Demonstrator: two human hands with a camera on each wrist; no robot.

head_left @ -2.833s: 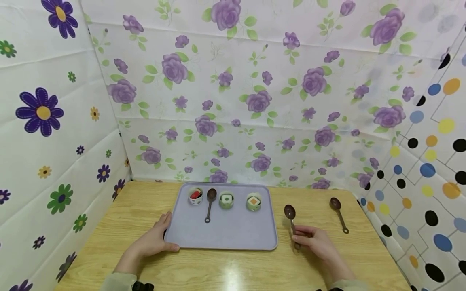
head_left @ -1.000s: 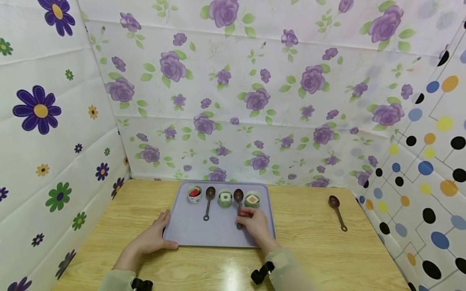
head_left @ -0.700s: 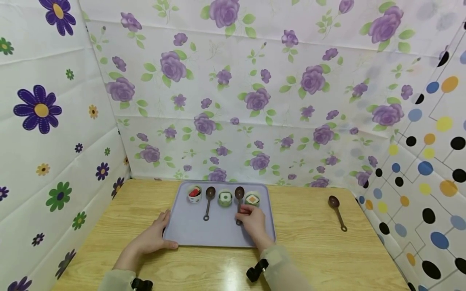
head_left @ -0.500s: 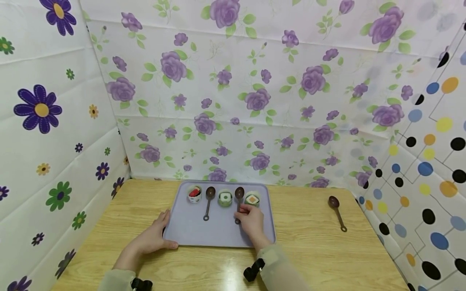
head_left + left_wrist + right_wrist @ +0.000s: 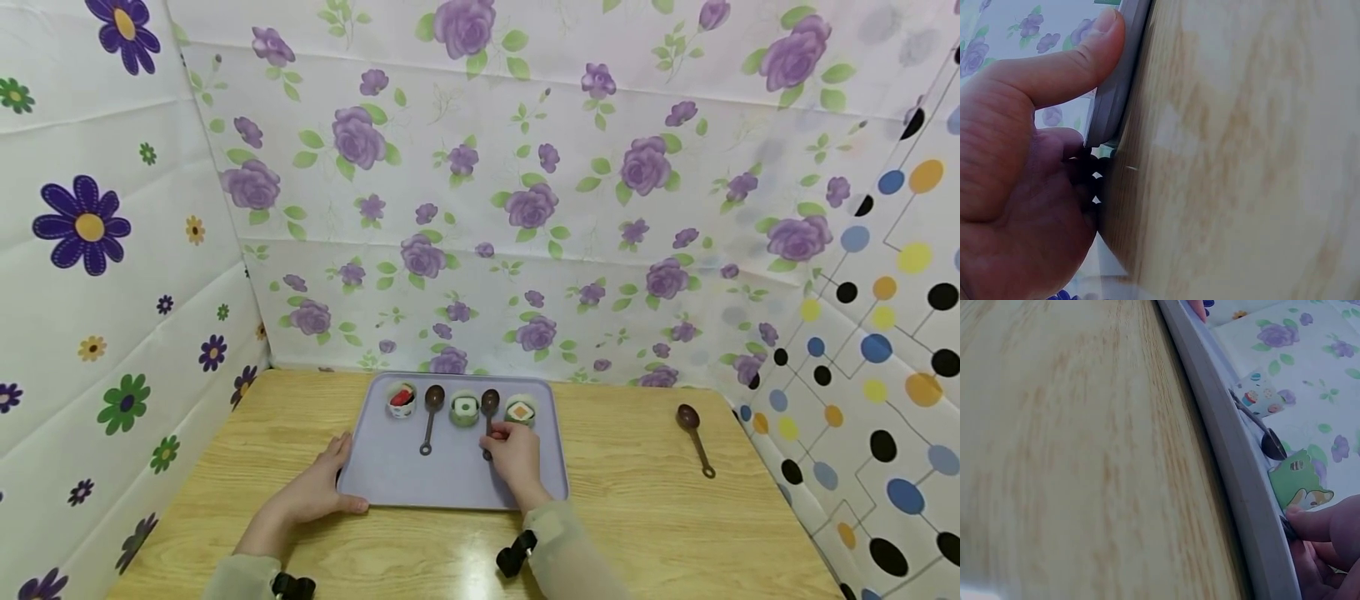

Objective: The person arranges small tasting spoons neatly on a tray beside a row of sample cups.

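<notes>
My left hand (image 5: 318, 485) holds the front left corner of the lavender tray (image 5: 412, 483); its thumb lies along the front rim, and its fingers lie along the left side. On the tray, my right hand (image 5: 516, 460) pinches the handle of a brown spoon (image 5: 490, 402), whose bowl points to the back. This spoon lies between a green paper cup (image 5: 464, 414) with a white square piece and another green cup (image 5: 521, 414) with a white piece marked orange. In the right wrist view, thumb and fingers close on the handle beside a green cup (image 5: 1297, 482).
On the tray's left stand a white patterned cup (image 5: 401, 405) with a red-topped piece and a second brown spoon (image 5: 431, 417). A third spoon (image 5: 695, 440) lies on the wooden table (image 5: 637, 500) at right. Patterned cloths (image 5: 450, 208) surround the table.
My right hand has carried the spoon left from the table onto the tray, between the middle and right cups, then shifted it slightly. My left hand has stayed at the tray's corner.
</notes>
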